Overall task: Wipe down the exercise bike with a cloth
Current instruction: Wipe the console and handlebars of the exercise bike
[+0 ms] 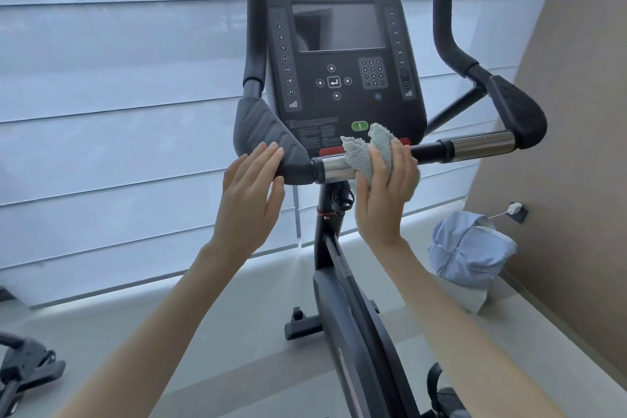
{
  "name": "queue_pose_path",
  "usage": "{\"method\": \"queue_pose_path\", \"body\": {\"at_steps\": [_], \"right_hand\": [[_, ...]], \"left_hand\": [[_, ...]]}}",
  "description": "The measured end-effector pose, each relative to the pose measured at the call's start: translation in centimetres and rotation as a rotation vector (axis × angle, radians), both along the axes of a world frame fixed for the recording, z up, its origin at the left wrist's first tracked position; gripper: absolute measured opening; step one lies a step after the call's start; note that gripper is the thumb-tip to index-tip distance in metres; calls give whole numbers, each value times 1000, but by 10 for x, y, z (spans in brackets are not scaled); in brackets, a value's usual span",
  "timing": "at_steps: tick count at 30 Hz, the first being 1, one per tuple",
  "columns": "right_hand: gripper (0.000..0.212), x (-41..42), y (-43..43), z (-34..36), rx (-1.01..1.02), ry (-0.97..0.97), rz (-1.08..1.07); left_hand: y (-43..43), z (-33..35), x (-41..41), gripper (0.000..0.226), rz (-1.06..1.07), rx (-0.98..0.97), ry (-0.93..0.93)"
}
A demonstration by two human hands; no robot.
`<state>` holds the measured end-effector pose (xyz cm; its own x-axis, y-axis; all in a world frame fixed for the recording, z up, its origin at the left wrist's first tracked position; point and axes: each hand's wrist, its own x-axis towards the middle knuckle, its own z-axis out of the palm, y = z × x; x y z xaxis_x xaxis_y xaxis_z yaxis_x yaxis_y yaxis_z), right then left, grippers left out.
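The black exercise bike (342,316) stands in front of me, its console (339,44) with a dark screen and keypad facing me. A chrome and black handlebar (475,146) runs across below the console. My right hand (383,193) presses a crumpled pale grey cloth (363,153) against the middle of the bar, fingers wrapped over the cloth. My left hand (251,193) rests with straight fingers on the black left elbow pad (268,139). The part of the bar under the cloth is hidden.
Sheer blinds (118,112) cover the window behind the bike. A beige wall (576,146) is close on the right, with a pale blue fabric bag (471,248) on the sill by it. Part of another machine (23,370) sits on the floor at lower left.
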<state>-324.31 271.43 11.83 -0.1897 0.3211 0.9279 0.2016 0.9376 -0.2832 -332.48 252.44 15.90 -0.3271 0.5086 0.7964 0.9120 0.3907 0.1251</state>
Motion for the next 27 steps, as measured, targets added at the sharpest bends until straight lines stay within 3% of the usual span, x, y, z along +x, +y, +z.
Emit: {"method": "queue_pose_path", "body": {"at_steps": [6, 10, 16, 23, 27], "right_hand": [[39, -33, -48, -13, 69, -39, -16], [37, -25, -30, -12, 144, -75, -12], [38, 3, -8, 13, -63, -76, -31], [39, -9, -46, 58, 57, -392, 30], [34, -8, -24, 88, -2, -702, 72]], "left_hand": [[-1, -1, -2, 41, -12, -9, -3], [-2, 0, 0, 42, -12, -21, -15], [-3, 2, 3, 38, -10, -28, -39], [-7, 9, 4, 41, -19, -61, -26], [-10, 12, 0, 41, -14, -108, 17]]}}
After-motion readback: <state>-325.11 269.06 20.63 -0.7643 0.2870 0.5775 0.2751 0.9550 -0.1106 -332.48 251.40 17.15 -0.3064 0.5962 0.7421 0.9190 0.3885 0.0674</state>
